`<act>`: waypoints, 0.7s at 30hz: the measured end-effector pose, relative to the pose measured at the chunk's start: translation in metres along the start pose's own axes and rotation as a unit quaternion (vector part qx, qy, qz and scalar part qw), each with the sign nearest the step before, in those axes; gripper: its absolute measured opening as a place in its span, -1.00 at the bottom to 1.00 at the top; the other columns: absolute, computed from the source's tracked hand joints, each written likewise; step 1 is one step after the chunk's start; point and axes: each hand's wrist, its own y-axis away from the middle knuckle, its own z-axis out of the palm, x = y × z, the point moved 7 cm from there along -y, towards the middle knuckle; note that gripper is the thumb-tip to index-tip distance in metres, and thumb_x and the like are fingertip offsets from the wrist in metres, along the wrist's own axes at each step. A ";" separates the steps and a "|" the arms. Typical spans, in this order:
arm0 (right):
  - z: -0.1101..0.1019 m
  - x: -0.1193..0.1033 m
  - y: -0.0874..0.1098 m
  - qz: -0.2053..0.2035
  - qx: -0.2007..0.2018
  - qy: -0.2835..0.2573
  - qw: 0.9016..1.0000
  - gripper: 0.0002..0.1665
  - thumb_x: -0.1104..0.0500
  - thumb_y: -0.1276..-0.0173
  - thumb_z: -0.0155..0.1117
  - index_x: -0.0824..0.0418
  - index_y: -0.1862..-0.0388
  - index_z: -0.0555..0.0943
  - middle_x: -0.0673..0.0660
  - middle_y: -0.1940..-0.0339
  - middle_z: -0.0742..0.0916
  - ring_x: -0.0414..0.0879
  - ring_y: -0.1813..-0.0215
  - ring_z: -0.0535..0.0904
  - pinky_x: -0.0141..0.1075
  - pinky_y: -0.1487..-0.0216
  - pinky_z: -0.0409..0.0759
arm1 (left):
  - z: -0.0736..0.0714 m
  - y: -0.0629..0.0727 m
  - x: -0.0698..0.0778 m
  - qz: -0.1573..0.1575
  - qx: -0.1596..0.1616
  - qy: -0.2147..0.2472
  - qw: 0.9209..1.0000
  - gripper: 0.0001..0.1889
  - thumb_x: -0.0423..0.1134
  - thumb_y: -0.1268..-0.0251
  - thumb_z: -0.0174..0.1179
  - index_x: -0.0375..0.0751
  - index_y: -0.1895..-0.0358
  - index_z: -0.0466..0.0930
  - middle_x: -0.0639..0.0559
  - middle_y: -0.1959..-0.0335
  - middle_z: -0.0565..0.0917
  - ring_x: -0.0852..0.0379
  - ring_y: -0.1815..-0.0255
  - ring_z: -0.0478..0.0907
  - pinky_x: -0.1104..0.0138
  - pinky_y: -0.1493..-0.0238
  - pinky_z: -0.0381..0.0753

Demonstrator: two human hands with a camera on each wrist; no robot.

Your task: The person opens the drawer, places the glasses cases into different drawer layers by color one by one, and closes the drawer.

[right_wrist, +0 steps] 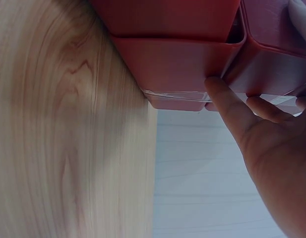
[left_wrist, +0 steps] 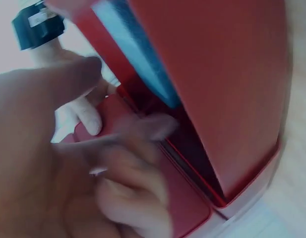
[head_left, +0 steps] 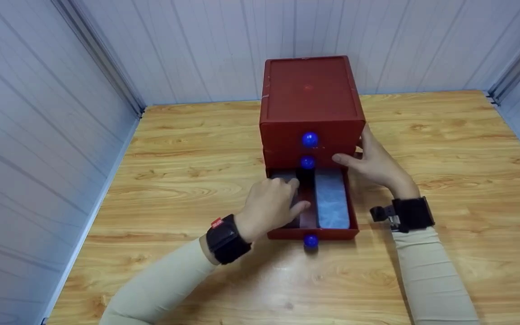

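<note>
A red drawer cabinet (head_left: pixel 309 90) has its bottom drawer (head_left: pixel 354 221) pulled out. In the head view my left hand (head_left: pixel 266 205) is over the drawer's left side, thumb apart from the fingers. The left wrist view shows its fingers bent and blurred, with no held thing visible between them. A pale blue marbled slab (head_left: pixel 332 198) lies along the drawer's right side. My right hand (head_left: pixel 379 164) rests against the cabinet's right front corner, thumb on the middle drawer's front; the right wrist view shows fairly straight fingers (right_wrist: pixel 229 106) touching the side.
Blue ball knobs mark the top drawer (head_left: pixel 310 139), the middle drawer (head_left: pixel 307 162) and the bottom drawer's front (head_left: pixel 311 241). A black item (head_left: pixel 305 174) shows at the bottom drawer's back. The wooden table (head_left: pixel 188 180) meets white panel walls (head_left: pixel 197 49) behind and at both sides.
</note>
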 end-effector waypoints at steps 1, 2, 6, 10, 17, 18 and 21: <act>0.000 0.000 0.000 -0.001 0.000 -0.001 1.000 0.14 0.13 -0.51 0.44 -0.20 -0.77 -0.10 0.11 -0.65 0.29 0.20 -0.56 0.35 0.21 -0.44 0.49 | -0.002 0.002 0.000 0.012 0.006 0.037 0.999 -0.57 0.19 -0.43 0.37 -0.16 0.27 0.70 0.08 0.59 0.62 0.16 0.58 0.60 0.29 0.64 0.60; 0.000 -0.001 0.000 -0.002 0.001 0.001 1.000 0.14 0.13 -0.51 0.44 -0.20 -0.77 -0.10 0.11 -0.65 0.29 0.20 -0.56 0.35 0.21 -0.44 0.50 | -0.003 0.004 0.001 0.022 0.006 0.073 0.997 -0.61 0.14 -0.45 0.37 -0.15 0.25 0.71 0.09 0.58 0.63 0.19 0.58 0.57 0.31 0.64 0.57; -0.001 0.000 0.001 -0.003 0.002 0.004 1.000 0.14 0.12 -0.51 0.44 -0.24 -0.77 -0.10 0.08 -0.67 0.27 0.19 -0.58 0.33 0.24 -0.46 0.46 | -0.006 0.013 0.007 0.051 -0.004 0.178 0.983 -0.74 0.01 -0.49 0.36 -0.11 0.24 0.74 0.14 0.48 0.71 0.28 0.52 0.52 0.42 0.53 0.51; -0.001 0.002 0.003 -0.003 0.002 0.008 1.000 0.15 0.09 -0.51 0.44 -0.31 -0.76 -0.11 0.05 -0.68 0.26 0.17 -0.60 0.32 0.25 -0.47 0.45 | -0.005 0.026 0.021 0.087 -0.005 0.242 0.966 -0.82 -0.07 -0.50 0.35 -0.08 0.24 0.75 0.19 0.48 0.71 0.37 0.52 0.51 0.54 0.47 0.49; 0.000 0.001 0.003 -0.007 -0.002 0.008 1.000 0.16 0.09 -0.52 0.43 -0.32 -0.77 -0.14 0.07 -0.70 0.22 0.20 -0.61 0.29 0.26 -0.49 0.44 | 0.011 0.054 0.040 0.138 -0.035 0.323 0.936 -0.86 -0.14 -0.53 0.32 -0.11 0.19 0.76 0.19 0.49 0.68 0.49 0.57 0.37 0.64 0.49 0.36; 0.001 0.000 0.003 -0.007 -0.002 0.007 1.000 0.17 0.10 -0.52 0.43 -0.33 -0.77 -0.15 0.07 -0.70 0.21 0.20 -0.62 0.29 0.26 -0.49 0.43 | 0.014 0.057 0.041 0.139 -0.042 0.334 0.931 -0.86 -0.15 -0.53 0.31 -0.12 0.17 0.76 0.18 0.48 0.69 0.50 0.56 0.37 0.65 0.47 0.36; 0.001 0.000 0.002 -0.006 -0.002 0.008 1.000 0.17 0.10 -0.52 0.43 -0.34 -0.77 -0.15 0.07 -0.71 0.20 0.21 -0.63 0.27 0.27 -0.49 0.42 | 0.025 0.064 0.040 0.128 -0.063 0.362 0.921 -0.84 -0.13 -0.55 0.29 -0.12 0.15 0.77 0.18 0.44 0.74 0.54 0.51 0.41 0.67 0.40 0.43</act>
